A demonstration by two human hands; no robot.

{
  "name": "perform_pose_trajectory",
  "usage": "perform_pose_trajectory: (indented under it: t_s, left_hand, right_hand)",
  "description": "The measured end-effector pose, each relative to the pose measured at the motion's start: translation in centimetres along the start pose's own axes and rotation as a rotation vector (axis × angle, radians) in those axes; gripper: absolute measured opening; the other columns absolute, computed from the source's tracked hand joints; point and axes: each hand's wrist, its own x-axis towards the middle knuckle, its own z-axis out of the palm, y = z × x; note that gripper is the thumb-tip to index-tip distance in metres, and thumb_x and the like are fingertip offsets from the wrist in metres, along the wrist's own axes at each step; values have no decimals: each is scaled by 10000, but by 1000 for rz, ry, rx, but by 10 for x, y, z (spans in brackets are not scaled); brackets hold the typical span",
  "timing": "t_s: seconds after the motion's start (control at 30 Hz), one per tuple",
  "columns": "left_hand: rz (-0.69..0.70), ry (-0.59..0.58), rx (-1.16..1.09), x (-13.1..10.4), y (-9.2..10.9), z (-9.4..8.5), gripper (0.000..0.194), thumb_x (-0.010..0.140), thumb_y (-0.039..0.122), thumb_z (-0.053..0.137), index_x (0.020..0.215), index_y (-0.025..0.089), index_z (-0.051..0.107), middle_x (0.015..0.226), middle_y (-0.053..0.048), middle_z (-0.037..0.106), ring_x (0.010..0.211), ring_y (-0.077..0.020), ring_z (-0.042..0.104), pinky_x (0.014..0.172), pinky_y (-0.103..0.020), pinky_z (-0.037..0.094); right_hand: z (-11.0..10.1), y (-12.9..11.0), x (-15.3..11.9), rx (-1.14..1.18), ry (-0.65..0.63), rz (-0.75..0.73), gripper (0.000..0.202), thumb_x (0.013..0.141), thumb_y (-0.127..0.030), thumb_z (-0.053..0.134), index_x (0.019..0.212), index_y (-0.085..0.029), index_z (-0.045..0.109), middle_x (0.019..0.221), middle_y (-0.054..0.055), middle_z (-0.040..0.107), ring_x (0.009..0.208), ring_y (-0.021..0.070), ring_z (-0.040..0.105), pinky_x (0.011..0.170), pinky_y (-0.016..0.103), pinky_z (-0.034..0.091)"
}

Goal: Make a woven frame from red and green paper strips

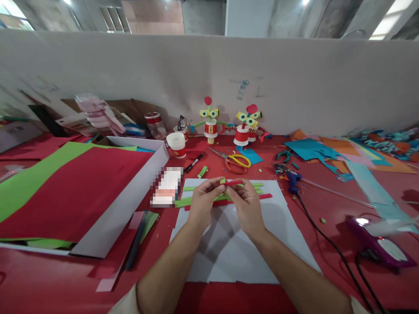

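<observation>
Above a white sheet point(242, 253), my two hands meet over a pair of paper strips. Between the fingers of my left hand point(204, 203) is a small green folded paper strip point(223, 181). My right hand point(248, 205) pinches a red paper strip point(235, 182) that joins the green folds; its far end is hidden by my fingers. Beneath my hands lie loose green strips point(183, 202) and a red strip point(266, 196). A finished green folded piece point(203, 171) rests on the table just beyond the sheet.
Left stands a box point(109, 231) of coloured paper, with a blurred-out panel point(167, 187) beside it. Scissors point(238, 162), a marker point(194, 162) and paper-cup figures point(211, 128) are at the back. A blue glue gun point(293, 181) with a cable and a purple device point(381, 246) lie right.
</observation>
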Motion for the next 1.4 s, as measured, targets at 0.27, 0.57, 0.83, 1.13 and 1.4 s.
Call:
perform_pose_trajectory:
  t_s: [0.27,0.57,0.83,1.13,1.4]
  left_hand:
    - [-26,36,-2,-1,0,0,275,541,194,795,804,175,719,668,30,620,599,-69,547,626,-209,464]
    - [-87,19,-29,-2,2,3,324,513,205,819,821,166,729,645,30,616,572,-61,531,592,-201,450]
    - [-118,36,-44,-2,8,5,326,471,219,837,773,153,732,612,19,617,550,-70,522,580,-218,446]
    - [-89,45,-58,-2,7,5,283,482,216,817,741,150,723,644,2,648,589,-89,557,608,-228,441]
    - [24,75,94,-3,6,5,167,550,176,736,715,154,717,605,20,626,588,-94,543,618,-234,445]
  right_hand:
    - [-8,-1,6,-279,23,-57,163,745,-360,667,781,-202,673,764,13,663,723,162,582,675,285,449]
    - [-11,0,9,-164,-33,-41,159,753,-338,658,799,-187,680,738,3,655,691,141,561,663,268,446]
    - [-11,0,9,-125,-22,-22,108,737,-307,686,754,-201,672,719,-1,660,701,157,584,697,291,471]
    - [-12,1,8,-260,-9,-59,125,735,-318,686,768,-198,691,756,8,666,710,161,571,685,285,447]
    - [-9,1,11,-111,-24,100,270,654,-319,753,899,-224,690,803,0,698,725,147,607,704,286,472]
